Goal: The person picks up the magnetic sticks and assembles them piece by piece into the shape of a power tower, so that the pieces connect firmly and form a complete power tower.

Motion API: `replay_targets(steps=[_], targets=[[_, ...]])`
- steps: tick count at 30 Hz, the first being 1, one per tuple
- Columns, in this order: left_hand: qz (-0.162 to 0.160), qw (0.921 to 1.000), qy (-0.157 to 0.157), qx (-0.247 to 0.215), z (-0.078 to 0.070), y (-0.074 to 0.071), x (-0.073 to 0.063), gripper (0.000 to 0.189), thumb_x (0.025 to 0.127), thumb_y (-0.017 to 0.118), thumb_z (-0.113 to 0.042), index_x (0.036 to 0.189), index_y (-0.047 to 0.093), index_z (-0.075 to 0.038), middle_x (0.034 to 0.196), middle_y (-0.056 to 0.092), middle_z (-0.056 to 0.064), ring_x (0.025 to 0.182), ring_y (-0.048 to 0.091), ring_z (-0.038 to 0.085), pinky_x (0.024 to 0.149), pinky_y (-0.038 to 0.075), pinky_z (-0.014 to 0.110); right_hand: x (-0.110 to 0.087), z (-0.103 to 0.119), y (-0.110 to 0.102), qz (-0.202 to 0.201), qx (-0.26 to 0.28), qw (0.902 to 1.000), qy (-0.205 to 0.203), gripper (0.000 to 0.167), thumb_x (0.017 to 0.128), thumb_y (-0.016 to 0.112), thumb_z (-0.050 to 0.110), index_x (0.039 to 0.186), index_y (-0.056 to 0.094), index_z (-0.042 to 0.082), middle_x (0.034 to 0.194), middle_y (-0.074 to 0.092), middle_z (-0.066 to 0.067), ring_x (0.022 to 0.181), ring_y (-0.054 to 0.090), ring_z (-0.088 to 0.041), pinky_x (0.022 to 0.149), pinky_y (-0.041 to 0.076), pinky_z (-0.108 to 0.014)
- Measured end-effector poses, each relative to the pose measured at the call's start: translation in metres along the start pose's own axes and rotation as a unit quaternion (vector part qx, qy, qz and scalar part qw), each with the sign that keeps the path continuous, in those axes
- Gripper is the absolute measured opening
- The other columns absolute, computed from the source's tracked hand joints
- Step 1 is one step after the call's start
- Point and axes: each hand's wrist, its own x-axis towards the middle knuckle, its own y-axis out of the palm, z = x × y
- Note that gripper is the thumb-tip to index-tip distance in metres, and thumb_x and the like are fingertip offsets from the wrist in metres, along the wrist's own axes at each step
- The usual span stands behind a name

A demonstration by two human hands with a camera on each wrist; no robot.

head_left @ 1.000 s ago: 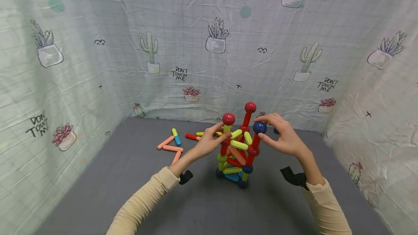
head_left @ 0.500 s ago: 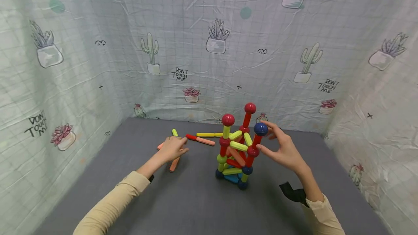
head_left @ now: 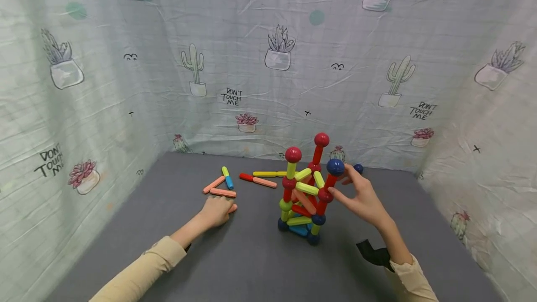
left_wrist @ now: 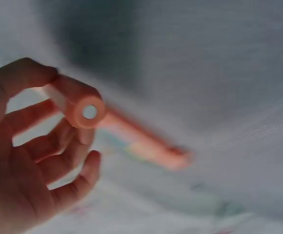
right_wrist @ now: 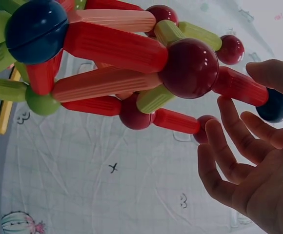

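My left hand (head_left: 215,212) is low over the table on the left, pinching a salmon magnetic rod (left_wrist: 73,100) between thumb and fingers; its round end shows a metal disc. Beyond it, another salmon rod (head_left: 223,193) lies on the table, blurred in the left wrist view. A tower (head_left: 307,188) of coloured magnetic rods and balls stands right of centre. At its front right upright, my right hand (head_left: 362,199) has thumb and fingers loosely round a red magnetic rod (right_wrist: 240,86) topped by a blue ball (head_left: 335,167). Another red ball (right_wrist: 189,68) joins that rod's lower end.
Loose rods lie left of the tower: a salmon one (head_left: 214,184), a yellow-green and blue pair (head_left: 228,178), a red and salmon pair (head_left: 258,180) and yellow ones (head_left: 270,174). A dark blue ball (head_left: 358,168) sits behind the right hand. A printed curtain (head_left: 251,27) surrounds the table.
My left hand has left the tower, moved left and down to the loose rods and taken a salmon one. My right hand has slid slightly down from the blue ball.
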Motion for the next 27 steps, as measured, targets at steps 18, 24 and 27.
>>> replay_targets(steps=[18,24,27], targets=[[-0.35,0.8707,0.246,0.244,-0.141,-0.153,0.056,0.017,0.086,0.058,-0.021,0.102,0.064,-0.02,0.1,0.06,0.0,0.097,0.048,0.018,0.09,0.035,0.037,0.0,-0.001,0.005,-0.009,0.017,0.9996,-0.019,0.042,0.071,0.07,-0.003,0.109,0.055,0.004,0.095,0.061,-0.007,0.079,0.057,-0.017,0.068,0.05,-0.028],[-0.371,0.857,0.251,0.254,-0.144,-0.147,0.07,0.016,0.088,0.054,-0.018,0.1,0.066,-0.019,0.096,0.058,-0.001,0.097,0.046,0.017,0.096,0.029,0.043,0.0,-0.002,0.005,-0.021,0.012,0.9994,-0.024,0.047,0.067,0.071,-0.006,0.11,0.055,0.001,0.097,0.062,-0.01,0.079,0.057,-0.017,0.068,0.05,-0.028],[-0.393,0.8572,0.234,0.236,-0.14,-0.146,0.073,0.02,0.088,0.056,-0.018,0.106,0.063,-0.021,0.104,0.056,0.0,0.102,0.044,0.018,0.097,0.024,0.047,0.0,-0.003,0.003,-0.023,0.018,0.9993,-0.022,0.047,0.067,0.071,-0.007,0.111,0.055,0.001,0.097,0.062,-0.011,0.078,0.058,-0.018,0.068,0.051,-0.031]])
